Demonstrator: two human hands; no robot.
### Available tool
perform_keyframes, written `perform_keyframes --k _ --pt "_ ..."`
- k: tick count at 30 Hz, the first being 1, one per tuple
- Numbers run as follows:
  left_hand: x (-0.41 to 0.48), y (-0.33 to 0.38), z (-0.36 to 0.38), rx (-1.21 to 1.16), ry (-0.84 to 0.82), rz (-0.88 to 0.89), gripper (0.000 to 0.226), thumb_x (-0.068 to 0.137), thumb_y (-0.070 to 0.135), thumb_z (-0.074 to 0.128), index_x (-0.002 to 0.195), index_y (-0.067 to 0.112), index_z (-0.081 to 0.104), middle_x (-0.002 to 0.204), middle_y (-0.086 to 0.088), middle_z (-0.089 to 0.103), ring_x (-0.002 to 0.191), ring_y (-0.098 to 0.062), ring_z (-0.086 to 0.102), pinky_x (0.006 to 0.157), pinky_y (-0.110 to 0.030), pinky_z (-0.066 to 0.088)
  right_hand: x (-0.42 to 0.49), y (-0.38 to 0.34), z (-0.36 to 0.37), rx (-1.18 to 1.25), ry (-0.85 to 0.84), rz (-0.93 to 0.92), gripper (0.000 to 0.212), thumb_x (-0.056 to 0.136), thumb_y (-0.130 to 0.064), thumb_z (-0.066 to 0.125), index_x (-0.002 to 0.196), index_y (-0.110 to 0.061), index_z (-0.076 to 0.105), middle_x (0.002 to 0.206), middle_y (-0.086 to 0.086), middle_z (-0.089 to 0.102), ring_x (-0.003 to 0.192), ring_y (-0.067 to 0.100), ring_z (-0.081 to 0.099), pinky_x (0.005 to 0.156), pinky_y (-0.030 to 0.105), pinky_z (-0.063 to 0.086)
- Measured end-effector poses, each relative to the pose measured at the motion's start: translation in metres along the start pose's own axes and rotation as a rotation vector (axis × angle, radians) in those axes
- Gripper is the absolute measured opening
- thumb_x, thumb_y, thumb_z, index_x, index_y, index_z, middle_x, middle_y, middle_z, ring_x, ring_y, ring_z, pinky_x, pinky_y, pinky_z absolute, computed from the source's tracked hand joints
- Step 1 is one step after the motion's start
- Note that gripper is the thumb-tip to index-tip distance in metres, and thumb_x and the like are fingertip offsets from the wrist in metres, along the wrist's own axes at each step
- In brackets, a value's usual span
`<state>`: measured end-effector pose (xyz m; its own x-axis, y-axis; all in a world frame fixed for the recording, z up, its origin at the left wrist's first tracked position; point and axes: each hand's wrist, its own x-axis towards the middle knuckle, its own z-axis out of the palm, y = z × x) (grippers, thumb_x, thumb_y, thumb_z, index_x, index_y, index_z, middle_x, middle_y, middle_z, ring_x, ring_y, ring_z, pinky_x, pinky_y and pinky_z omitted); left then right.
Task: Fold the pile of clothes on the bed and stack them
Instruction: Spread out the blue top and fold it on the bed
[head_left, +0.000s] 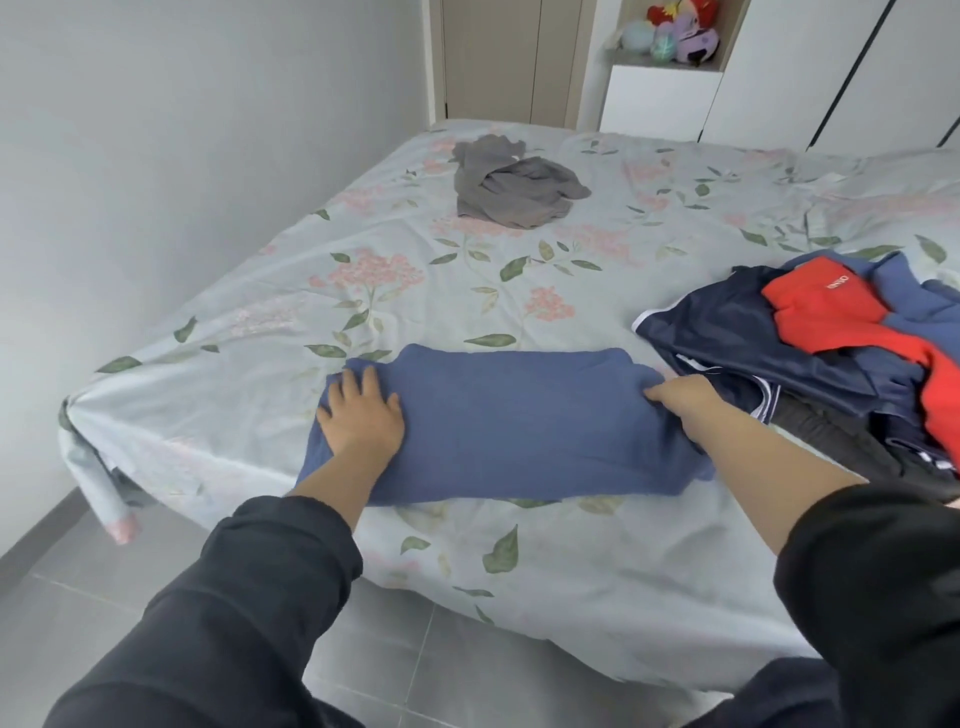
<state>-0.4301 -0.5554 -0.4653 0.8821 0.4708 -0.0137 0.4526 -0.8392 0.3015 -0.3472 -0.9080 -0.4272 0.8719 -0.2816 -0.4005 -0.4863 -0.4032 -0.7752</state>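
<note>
- On my monitor, the left hand (361, 415) lies flat, fingers straight and slightly spread, pressing down on the left end of the blue garment (519, 415); it grasps nothing.
- A dark sleeve (234, 597) covers the left forearm up to just short of the wrist.
- The blue garment, folded into a long band, stretches from one hand to the other on the bed (519, 561), whose sheet is pale with pink flowers and green leaves.
- Well beyond both hands, towards the far side of the bed, I see a grey garment (511, 184) lying crumpled and unfolded.
- The right hand (685, 405) grasps the right end of the blue garment, its fingers curled into the cloth, which bunches up under them.
- Far beyond the right hand, past the bed, plush toys (675, 28) sit in a wall niche.
- Just right of the right hand, the pile of clothes (727, 338) sprawls unfolded on the bed: dark navy fabric with white trim underneath, and a red garment (826, 312) on top. I cannot tell how many pieces it holds.
</note>
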Motion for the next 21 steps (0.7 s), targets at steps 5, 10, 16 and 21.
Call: perform_keyframes --k 5,10,16,21 --pt "0.031 -0.022 -0.020 -0.252 0.025 -0.243 0.067 0.093 0.023 0.050 0.149 0.010 0.016 0.137 -0.018 0.044 0.126 -0.037 0.040 0.095 -0.045 0.038 0.015 -0.015 0.005 0.036 0.041 -0.146 0.017 0.085 -0.011 0.063 0.071 -0.006 0.055 0.075 0.007 0.054 0.079 0.023 0.052 0.073 0.031 0.043" --pt "0.047 -0.037 -0.029 -0.507 0.119 -0.275 0.048 0.092 0.011 0.042 0.140 0.018 0.040 0.112 -0.015 0.062 0.089 -0.031 0.056 0.070 -0.034 0.041 0.023 -0.024 0.008 0.015 0.431 -0.323 0.022 0.084 -0.003 0.059 0.067 -0.008 0.046 0.068 0.004 0.047 0.065 0.019 0.045 0.058 0.025 0.033" --pt "0.037 -0.045 -0.030 -0.336 0.015 -0.211 0.049 0.093 0.014 0.044 0.140 0.010 0.032 0.118 -0.019 0.058 0.103 -0.038 0.056 0.073 -0.037 0.041 0.014 -0.026 0.031 -0.178 0.396 -0.243 0.049 0.087 -0.011 0.059 0.131 -0.003 0.039 0.135 0.017 0.041 0.121 0.034 0.044 0.093 0.038 0.039" --pt "0.024 -0.046 -0.045 -0.265 -0.109 -0.308 0.060 0.087 0.039 0.058 0.126 0.001 0.033 0.084 -0.007 0.051 0.074 -0.027 0.049 0.062 -0.035 0.038 -0.031 -0.020 0.075 -0.634 0.370 -0.686 0.059 0.090 -0.014 0.049 0.143 -0.004 0.027 0.150 0.020 0.023 0.138 0.035 0.022 0.112 0.046 0.020"
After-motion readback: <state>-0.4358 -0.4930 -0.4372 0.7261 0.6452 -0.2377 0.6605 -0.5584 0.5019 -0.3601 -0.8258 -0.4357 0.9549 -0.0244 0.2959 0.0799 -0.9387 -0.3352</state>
